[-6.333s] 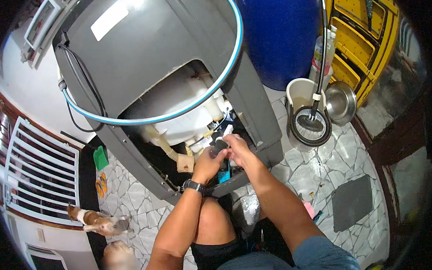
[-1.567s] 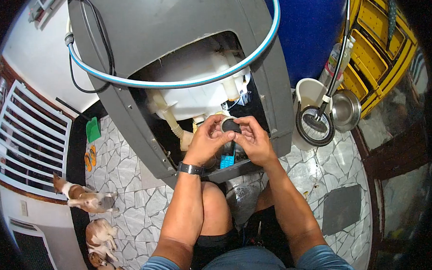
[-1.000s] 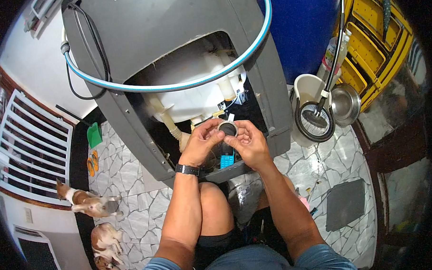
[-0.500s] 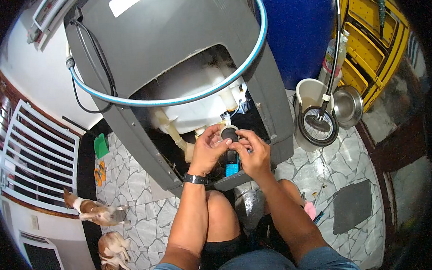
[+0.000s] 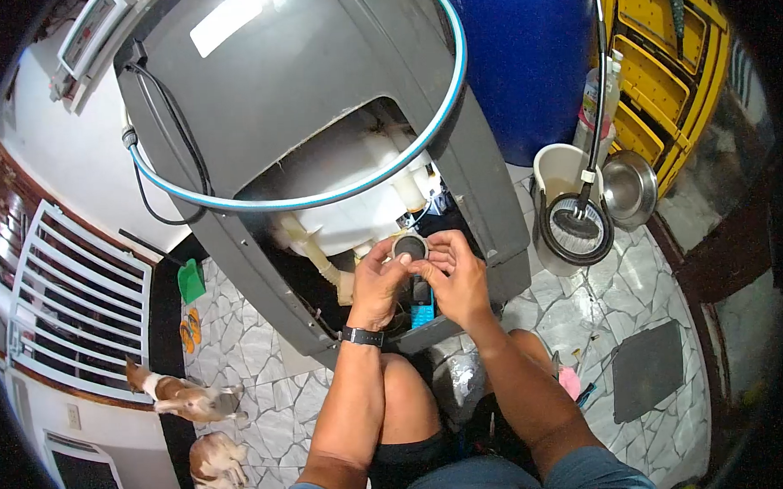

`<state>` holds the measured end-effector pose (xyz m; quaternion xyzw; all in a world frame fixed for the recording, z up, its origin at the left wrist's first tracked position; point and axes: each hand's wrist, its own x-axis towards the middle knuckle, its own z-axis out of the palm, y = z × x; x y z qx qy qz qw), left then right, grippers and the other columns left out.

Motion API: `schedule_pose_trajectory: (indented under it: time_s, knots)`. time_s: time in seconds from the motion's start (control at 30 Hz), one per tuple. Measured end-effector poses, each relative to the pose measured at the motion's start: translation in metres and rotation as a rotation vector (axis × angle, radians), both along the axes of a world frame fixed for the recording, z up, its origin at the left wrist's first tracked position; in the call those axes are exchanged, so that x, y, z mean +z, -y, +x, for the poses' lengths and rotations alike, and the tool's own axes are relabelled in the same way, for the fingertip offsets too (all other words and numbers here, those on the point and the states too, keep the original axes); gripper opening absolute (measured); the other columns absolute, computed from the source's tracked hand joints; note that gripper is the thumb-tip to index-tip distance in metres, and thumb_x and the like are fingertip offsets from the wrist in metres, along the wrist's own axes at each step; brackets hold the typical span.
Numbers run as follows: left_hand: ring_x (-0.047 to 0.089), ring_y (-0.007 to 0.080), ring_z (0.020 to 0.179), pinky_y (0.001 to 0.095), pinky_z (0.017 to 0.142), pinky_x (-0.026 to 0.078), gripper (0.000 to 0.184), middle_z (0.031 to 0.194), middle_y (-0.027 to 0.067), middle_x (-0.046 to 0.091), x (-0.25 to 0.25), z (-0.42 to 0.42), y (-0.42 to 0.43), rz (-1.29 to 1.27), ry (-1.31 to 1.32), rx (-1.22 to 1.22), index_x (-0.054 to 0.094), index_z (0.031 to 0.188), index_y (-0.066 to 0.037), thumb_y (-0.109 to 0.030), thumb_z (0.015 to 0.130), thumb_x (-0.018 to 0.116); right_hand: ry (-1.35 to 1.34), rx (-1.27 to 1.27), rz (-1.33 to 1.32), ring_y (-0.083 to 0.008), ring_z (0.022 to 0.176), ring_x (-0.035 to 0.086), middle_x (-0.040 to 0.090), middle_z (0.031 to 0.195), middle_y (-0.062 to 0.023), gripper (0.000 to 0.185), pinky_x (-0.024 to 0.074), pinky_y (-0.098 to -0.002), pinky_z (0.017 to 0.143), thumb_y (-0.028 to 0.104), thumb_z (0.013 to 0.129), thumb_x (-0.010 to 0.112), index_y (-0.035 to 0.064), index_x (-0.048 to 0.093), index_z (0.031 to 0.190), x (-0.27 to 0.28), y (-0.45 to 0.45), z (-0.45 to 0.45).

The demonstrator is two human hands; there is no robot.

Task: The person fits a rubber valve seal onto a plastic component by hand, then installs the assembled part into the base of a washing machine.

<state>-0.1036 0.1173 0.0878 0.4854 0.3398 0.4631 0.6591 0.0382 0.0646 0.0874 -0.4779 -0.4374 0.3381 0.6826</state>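
Observation:
Both my hands hold a small round part (image 5: 411, 247) with a dark face and a pale rim; its exact kind I cannot tell. My left hand (image 5: 376, 285), with a black watch on the wrist, pinches its left side, thumb on the dark face. Fingers of my right hand (image 5: 455, 275) close on its right and lower edge. Just below it, a keypad phone with blue keys (image 5: 422, 313) rests at the opening's lower edge, partly hidden. Behind is the open back of a grey washing machine (image 5: 317, 83), with a white tub (image 5: 339, 213) and a pale drain pipe (image 5: 319, 260) inside.
A blue-striped hose (image 5: 321, 201) loops across the machine. On the right stand a blue drum (image 5: 528, 67), a bucket (image 5: 557, 165) with a mop head (image 5: 576, 225), and a metal bowl (image 5: 629, 189). Two dogs are at left, one standing (image 5: 185, 396), one lying (image 5: 216, 462).
The view has shifted slightly. The round part now shows more of its pale rim, tilted towards me, and sits a little farther from the white tub. Both hands keep their hold.

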Motion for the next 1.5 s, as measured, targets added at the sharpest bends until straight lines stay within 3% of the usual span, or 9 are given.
schedule_pose_trajectory:
  time_s: [0.37, 0.7, 0.77, 1.03, 1.1, 1.23, 1.33, 1.4, 1.5]
  knots:
    - [0.065, 0.0147, 0.098, 0.0279, 0.087, 0.053, 0.048, 0.112, 0.0102, 0.066, -0.008, -0.003, -0.003, 0.005, 0.059, 0.016, 0.052, 0.129, 0.004, -0.01, 0.089, 0.074, 0.481, -0.196, 0.041, -0.0291, 0.09, 0.072, 0.07, 0.104, -0.0168, 0.033, 0.0576, -0.035, 0.076, 0.016, 0.089, 0.073, -0.0027, 0.063, 0.114, -0.001, 0.003, -0.009]
    - [0.064, 0.0131, 0.094, 0.026, 0.084, 0.053, 0.05, 0.109, 0.0083, 0.066, -0.003, 0.002, 0.002, 0.035, -0.06, -0.024, 0.052, 0.13, 0.004, -0.011, 0.088, 0.075, 0.326, 0.012, -0.106, -0.0267, 0.094, 0.071, 0.067, 0.116, -0.0187, 0.039, 0.0584, -0.0347, 0.081, 0.015, 0.089, 0.072, -0.0029, 0.061, 0.122, 0.016, 0.018, 0.015]
    - [0.064, 0.0123, 0.092, 0.0252, 0.082, 0.053, 0.046, 0.105, 0.0068, 0.066, -0.007, 0.0, 0.0, 0.003, -0.019, -0.017, 0.054, 0.127, 0.003, -0.011, 0.088, 0.075, 0.228, 0.058, -0.128, -0.041, 0.1, 0.066, 0.064, 0.119, -0.0233, 0.036, 0.0545, -0.0412, 0.089, 0.016, 0.088, 0.071, -0.0028, 0.064, 0.118, 0.023, 0.019, 0.014]
    - [0.063, 0.0108, 0.09, 0.0237, 0.078, 0.052, 0.044, 0.103, 0.0057, 0.066, -0.001, 0.005, 0.005, 0.045, -0.066, -0.011, 0.055, 0.125, 0.003, -0.011, 0.088, 0.075, 0.458, -0.067, -0.022, -0.0424, 0.111, 0.061, 0.062, 0.122, -0.0258, 0.034, 0.0493, -0.0452, 0.096, 0.013, 0.09, 0.066, -0.0048, 0.063, 0.119, 0.009, 0.019, 0.012]
    - [0.063, 0.0107, 0.089, 0.0235, 0.078, 0.052, 0.045, 0.103, 0.0058, 0.066, -0.001, 0.004, 0.004, 0.07, -0.104, -0.018, 0.055, 0.125, 0.003, -0.01, 0.088, 0.075, 0.529, -0.056, -0.027, -0.033, 0.096, 0.068, 0.064, 0.118, -0.0224, 0.035, 0.0558, -0.0384, 0.08, 0.012, 0.091, 0.067, -0.0034, 0.061, 0.121, 0.012, 0.018, 0.013]
    - [0.063, 0.0118, 0.093, 0.0255, 0.081, 0.052, 0.047, 0.106, 0.0066, 0.066, -0.001, 0.005, 0.006, 0.057, -0.108, -0.014, 0.055, 0.128, 0.004, -0.011, 0.088, 0.075, 0.665, -0.093, 0.038, -0.0336, 0.098, 0.067, 0.065, 0.114, -0.0223, 0.033, 0.0548, -0.0385, 0.08, 0.012, 0.092, 0.065, -0.0033, 0.06, 0.121, 0.01, 0.012, 0.019]
    - [0.063, 0.0147, 0.099, 0.029, 0.086, 0.053, 0.045, 0.111, 0.0086, 0.065, 0.004, 0.006, 0.007, 0.0, -0.008, -0.027, 0.055, 0.128, 0.004, -0.016, 0.091, 0.072, 0.553, 0.071, -0.022, -0.0294, 0.097, 0.068, 0.065, 0.115, -0.0213, 0.03, 0.055, -0.0361, 0.084, 0.008, 0.094, 0.061, -0.0045, 0.058, 0.121, 0.017, 0.012, 0.024]
    - [0.064, 0.0165, 0.102, 0.0311, 0.09, 0.054, 0.044, 0.114, 0.0099, 0.065, 0.009, 0.005, 0.005, -0.056, 0.088, -0.046, 0.055, 0.128, 0.004, -0.02, 0.093, 0.069, 0.065, 0.259, -0.014, -0.0257, 0.101, 0.067, 0.063, 0.12, -0.0202, 0.033, 0.0551, -0.0357, 0.088, 0.005, 0.096, 0.057, -0.0049, 0.052, 0.127, 0.009, 0.012, 0.024]
    - [0.064, 0.022, 0.109, 0.0374, 0.096, 0.053, 0.046, 0.12, 0.0131, 0.064, 0.005, -0.002, 0.002, -0.109, 0.164, -0.133, 0.055, 0.128, 0.004, -0.029, 0.097, 0.063, -0.157, 0.329, -0.089, -0.0239, 0.108, 0.064, 0.06, 0.123, -0.02, 0.038, 0.0546, -0.0349, 0.092, 0.001, 0.097, 0.052, -0.0038, 0.046, 0.134, -0.009, 0.007, 0.022]
